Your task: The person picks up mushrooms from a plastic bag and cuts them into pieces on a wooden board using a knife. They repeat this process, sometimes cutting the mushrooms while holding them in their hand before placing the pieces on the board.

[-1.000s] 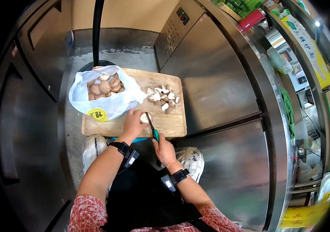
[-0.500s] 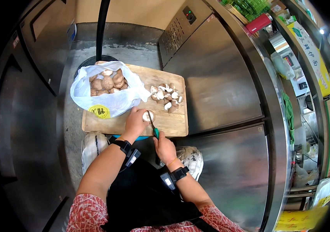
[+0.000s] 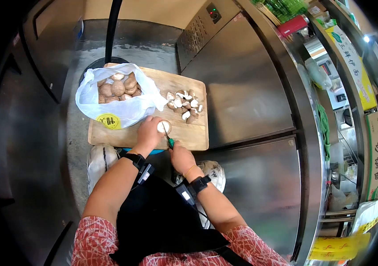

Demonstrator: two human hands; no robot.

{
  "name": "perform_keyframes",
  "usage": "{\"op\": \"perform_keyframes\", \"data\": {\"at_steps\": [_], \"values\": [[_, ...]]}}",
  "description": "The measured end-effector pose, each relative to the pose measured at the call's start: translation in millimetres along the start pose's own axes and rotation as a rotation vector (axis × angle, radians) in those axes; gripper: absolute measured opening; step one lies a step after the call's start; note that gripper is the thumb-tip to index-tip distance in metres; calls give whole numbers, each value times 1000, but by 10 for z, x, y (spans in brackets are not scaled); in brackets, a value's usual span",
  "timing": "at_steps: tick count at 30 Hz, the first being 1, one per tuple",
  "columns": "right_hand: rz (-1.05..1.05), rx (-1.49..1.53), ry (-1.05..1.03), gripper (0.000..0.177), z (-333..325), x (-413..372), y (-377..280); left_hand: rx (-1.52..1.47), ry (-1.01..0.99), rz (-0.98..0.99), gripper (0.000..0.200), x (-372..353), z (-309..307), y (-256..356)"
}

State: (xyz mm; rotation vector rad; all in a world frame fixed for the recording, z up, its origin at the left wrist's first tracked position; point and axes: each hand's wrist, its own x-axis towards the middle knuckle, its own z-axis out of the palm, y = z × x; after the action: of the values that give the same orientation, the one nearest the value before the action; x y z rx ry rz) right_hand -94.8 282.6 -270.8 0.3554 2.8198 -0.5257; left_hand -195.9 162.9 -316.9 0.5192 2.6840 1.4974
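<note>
Right hand point(image 3: 181, 156) nearest, fingers wrapped tight round the green handle of a knife point(image 3: 169, 140); the blade points away, its tip on a pale mushroom point(image 3: 163, 127). Left hand point(image 3: 148, 132) just beside, fingers curled together, pinching that mushroom down on the near edge of the wooden cutting board point(image 3: 189, 136). Beyond: heap of cut pieces point(image 3: 183, 104) mid-board. Far left: plastic bag point(image 3: 109, 111) of whole mushrooms, open.

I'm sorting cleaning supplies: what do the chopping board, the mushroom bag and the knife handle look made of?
Chopping board: pale wood, matte, grain streaks visible. Bag: thin whitish plastic, crinkled, semi-translucent. Knife handle: green, probably plastic; too small to confirm.
</note>
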Motion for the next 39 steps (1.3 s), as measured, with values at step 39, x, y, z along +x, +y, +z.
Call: {"op": "perform_keyframes", "data": {"at_steps": [39], "values": [[18,105,206,27,178,-432,-29,20,7,-17,17,-45,-143,-284]]}}
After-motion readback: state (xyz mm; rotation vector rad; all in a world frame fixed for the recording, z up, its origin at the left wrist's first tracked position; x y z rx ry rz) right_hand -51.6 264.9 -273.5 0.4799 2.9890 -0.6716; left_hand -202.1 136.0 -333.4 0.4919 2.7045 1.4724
